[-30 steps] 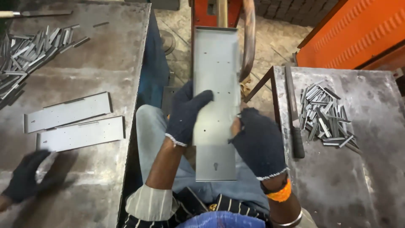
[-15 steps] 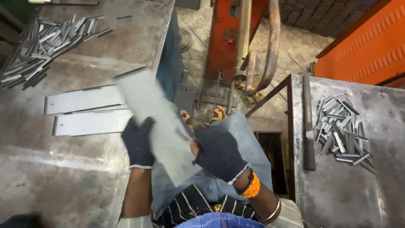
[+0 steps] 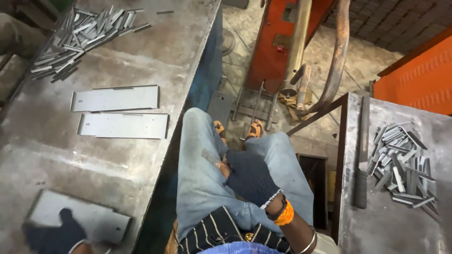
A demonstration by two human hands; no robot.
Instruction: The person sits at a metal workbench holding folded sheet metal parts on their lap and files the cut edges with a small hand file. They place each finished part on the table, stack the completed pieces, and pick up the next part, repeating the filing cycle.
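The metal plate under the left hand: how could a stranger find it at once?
Start at the big grey table on the person's left. Three flat plates lie on it; this plate is at the near edge, apart from the other two plates, with the gloved left hand on it.

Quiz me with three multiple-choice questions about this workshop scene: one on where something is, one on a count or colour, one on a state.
1. Where is the left hand?
A. on a flat metal plate at the near end of the left table
B. on the right table
C. in the lap

2. How many other flat plates lie side by side farther along the left table?
A. one
B. two
C. five

3. What is the right hand doing?
A. lying open on a table
B. gripping a hammer
C. holding a small metal strip over the lap

Answers: 1 A, the dark glove presses on that plate. 2 B, a far plate and a nearer plate show. 3 C, the strip juts from its gloved fingers.
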